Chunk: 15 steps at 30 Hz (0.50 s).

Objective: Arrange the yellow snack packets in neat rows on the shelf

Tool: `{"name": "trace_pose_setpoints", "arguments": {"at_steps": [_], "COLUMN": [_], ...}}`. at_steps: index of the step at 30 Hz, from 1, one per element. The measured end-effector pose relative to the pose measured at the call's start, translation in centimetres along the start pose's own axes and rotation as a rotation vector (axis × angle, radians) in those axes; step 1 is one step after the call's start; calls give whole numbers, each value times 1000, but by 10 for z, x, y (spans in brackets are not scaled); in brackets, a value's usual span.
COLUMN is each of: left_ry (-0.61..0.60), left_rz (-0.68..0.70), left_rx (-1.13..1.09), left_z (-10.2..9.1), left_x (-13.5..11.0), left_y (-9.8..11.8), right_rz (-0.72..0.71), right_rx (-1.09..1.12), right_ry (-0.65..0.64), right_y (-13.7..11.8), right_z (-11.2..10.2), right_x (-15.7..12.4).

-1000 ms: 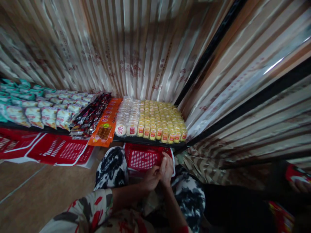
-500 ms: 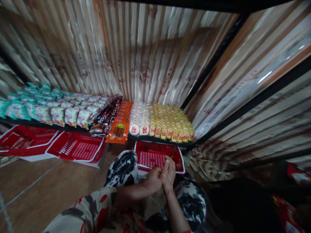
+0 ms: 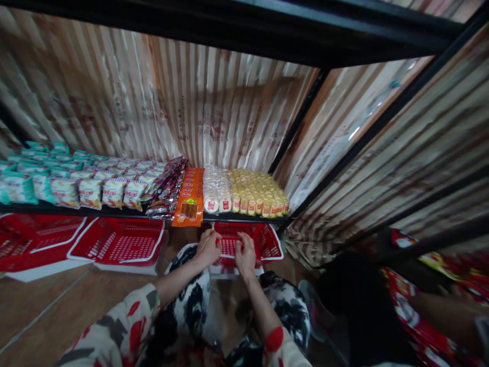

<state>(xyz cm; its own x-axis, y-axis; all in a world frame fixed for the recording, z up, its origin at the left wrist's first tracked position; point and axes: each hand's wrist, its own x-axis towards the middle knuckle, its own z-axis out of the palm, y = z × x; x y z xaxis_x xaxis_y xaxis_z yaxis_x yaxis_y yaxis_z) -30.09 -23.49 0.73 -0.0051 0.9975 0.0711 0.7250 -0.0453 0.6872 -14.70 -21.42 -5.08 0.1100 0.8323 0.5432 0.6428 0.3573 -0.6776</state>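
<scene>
My left hand point(image 3: 209, 248) is over the near left part of a red plastic basket point(image 3: 269, 238). Its fingers are loosely curled with a gap to the thumb, and I see nothing in them. Across a small gap, my right hand point(image 3: 245, 253) hovers over the same basket, fingers bent and apart, also without anything visible in it. The basket has white handles and stands on the floor between my knees, below the shelf front. My hands cover part of its near side; whether they touch it, I cannot tell.
Along the low black shelf point(image 3: 126, 211) lie teal-and-white snack packets point(image 3: 89, 193), dark shiny packets point(image 3: 168, 188), an orange bag point(image 3: 190, 201), white round packs point(image 3: 217, 196) and yellow packs point(image 3: 260, 193). More red baskets point(image 3: 126, 239) stand left. At right, another person's arm point(image 3: 439, 313) is near red packets point(image 3: 405, 300).
My hands were together, touching each other; now they are apart, side by side over the basket. The view has shifted, showing more of the upper shelf and of the other person at right.
</scene>
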Motion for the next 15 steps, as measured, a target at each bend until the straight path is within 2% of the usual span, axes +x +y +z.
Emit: {"name": "trace_pose_setpoints", "arguments": {"at_steps": [4,9,15], "left_ry": [-88,-153,-182], "left_rz": [-48,-2,87], "left_rx": [94,148,73], "left_z": [-7,4,11], "left_x": [-1,-12,-20], "left_y": [-10,-11,-26], "right_rz": [30,88,116], "right_rx": [-10,-22,-51], "right_ry": [-14,21,43], "right_y": [-4,5,16], "right_z": [1,-6,-2], "right_x": [-9,-15,3]}}
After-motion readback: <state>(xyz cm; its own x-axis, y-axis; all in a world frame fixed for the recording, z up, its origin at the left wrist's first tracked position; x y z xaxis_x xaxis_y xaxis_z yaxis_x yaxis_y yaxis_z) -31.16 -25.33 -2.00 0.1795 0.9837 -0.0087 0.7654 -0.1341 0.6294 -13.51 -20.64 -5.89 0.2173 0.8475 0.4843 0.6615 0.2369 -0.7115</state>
